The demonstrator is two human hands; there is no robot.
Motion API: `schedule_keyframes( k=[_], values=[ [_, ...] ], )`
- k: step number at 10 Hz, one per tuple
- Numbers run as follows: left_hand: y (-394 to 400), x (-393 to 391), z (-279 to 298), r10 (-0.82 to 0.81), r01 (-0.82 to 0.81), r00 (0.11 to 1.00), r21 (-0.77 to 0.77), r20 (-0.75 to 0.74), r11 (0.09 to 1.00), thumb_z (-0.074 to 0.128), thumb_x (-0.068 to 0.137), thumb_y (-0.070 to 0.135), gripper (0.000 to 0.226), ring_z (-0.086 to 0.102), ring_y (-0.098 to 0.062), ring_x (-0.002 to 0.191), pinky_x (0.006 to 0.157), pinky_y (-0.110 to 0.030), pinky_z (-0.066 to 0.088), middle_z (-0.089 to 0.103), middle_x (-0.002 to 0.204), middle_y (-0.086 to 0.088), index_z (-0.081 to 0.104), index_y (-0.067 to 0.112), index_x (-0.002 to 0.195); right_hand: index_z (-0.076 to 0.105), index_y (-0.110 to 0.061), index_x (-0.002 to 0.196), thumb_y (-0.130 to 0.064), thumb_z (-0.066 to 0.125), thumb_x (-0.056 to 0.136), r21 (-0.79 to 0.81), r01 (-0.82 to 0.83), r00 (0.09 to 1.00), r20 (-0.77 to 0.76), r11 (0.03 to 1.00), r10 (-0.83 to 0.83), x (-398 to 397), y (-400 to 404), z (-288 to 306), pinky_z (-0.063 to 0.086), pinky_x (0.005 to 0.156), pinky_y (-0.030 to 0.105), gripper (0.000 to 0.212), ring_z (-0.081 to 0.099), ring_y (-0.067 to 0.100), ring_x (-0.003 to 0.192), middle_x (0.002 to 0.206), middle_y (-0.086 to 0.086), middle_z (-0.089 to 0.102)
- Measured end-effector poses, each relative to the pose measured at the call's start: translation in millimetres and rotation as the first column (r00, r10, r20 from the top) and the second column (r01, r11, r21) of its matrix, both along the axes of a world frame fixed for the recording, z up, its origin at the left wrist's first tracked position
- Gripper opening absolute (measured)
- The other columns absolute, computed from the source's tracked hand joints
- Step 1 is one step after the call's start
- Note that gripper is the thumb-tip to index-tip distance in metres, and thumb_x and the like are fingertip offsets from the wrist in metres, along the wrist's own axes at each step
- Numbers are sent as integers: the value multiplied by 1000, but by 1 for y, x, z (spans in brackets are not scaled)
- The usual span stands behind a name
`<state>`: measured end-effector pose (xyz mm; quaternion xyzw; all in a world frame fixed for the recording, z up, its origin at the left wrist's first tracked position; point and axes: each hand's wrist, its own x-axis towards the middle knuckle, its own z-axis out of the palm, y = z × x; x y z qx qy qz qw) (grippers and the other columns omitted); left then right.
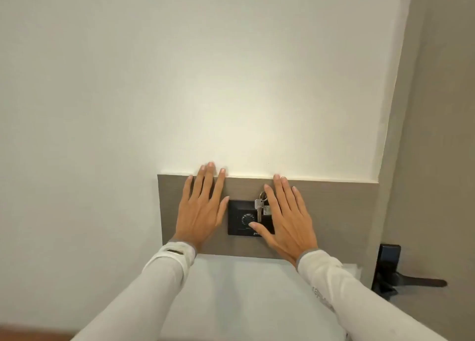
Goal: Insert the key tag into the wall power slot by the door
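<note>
A black wall power unit (241,219) with a round dial sits on a grey-brown wall panel (341,212). A pale key tag (267,210) stands in the unit's right part, and a silver key (258,209) hangs from a ring at the tag's top. My left hand (201,207) lies flat on the panel just left of the unit, fingers spread. My right hand (288,217) lies flat to the right, its thumb across the unit's lower right corner. Neither hand holds anything.
White wall surrounds the panel. A grey door (434,160) stands at the right, with a black lock plate and lever handle (393,273) low down. Both arms wear pale long sleeves.
</note>
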<state>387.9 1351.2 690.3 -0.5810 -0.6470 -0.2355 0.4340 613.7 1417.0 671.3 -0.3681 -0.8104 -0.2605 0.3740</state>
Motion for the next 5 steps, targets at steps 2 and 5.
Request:
schedule_keyframes(
  k=[2,5],
  values=[
    [-9,1,-7,-4,3,1000,-17,-25,1000,33,108,48,67,30,-39,157,122,-61,39,30,170,-24,29,10,164,10,-12,157,-80,32,86,-30,33,998,57,999,-32,6,-4,8,21,124,54,101,4,25,156,168,11,9],
    [-52,2,23,14,-13,999,6,-32,1000,31,106,55,72,28,-40,157,122,-62,38,29,170,-24,31,11,163,9,-12,157,-76,38,86,-133,12,992,126,991,5,13,-37,29,23,123,54,100,13,30,154,166,15,13]
  ],
)
